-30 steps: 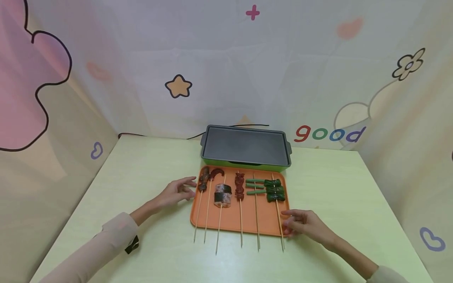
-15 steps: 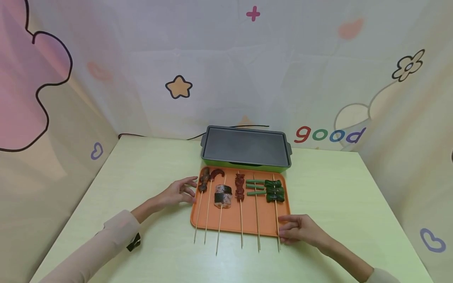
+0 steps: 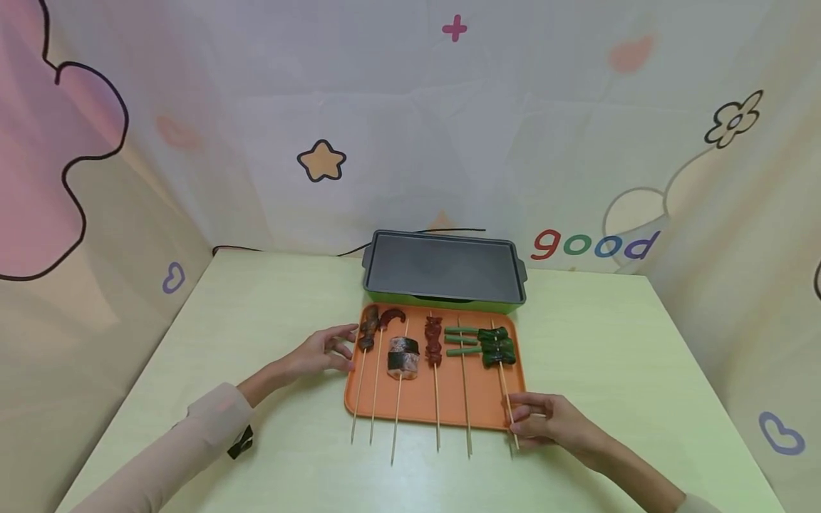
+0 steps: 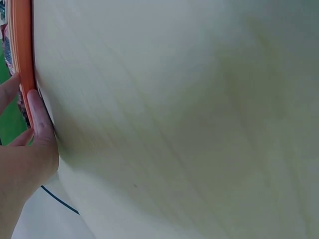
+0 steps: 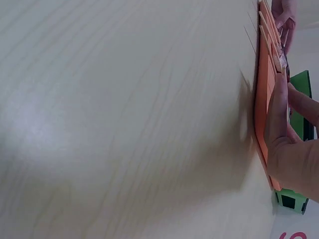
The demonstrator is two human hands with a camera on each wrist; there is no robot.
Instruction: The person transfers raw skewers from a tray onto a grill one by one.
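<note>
One backdrop (image 3: 417, 142) reads “good”; I see left hand (image 3: 321, 350), fingers spread, touching tray (image 3: 417, 402); right hand (image 3: 548, 422) pinching skewer of greens (image 3: 499, 352).

The table (image 3: 596, 342) has a pale, yellow-green top with fine wood grain in the wrist views, and its left and right edges spread apart toward the near side. The grill (image 3: 445, 267) stands around the middle of the far edge, its long sides roughly parallel to that edge. The tray (image 3: 417, 399) lies flat on the near side of the grill, well away from the left and right edges. A black cord (image 3: 239, 248) shows along the far edge from the far left corner; whether it rests on the top is unclear.
</note>
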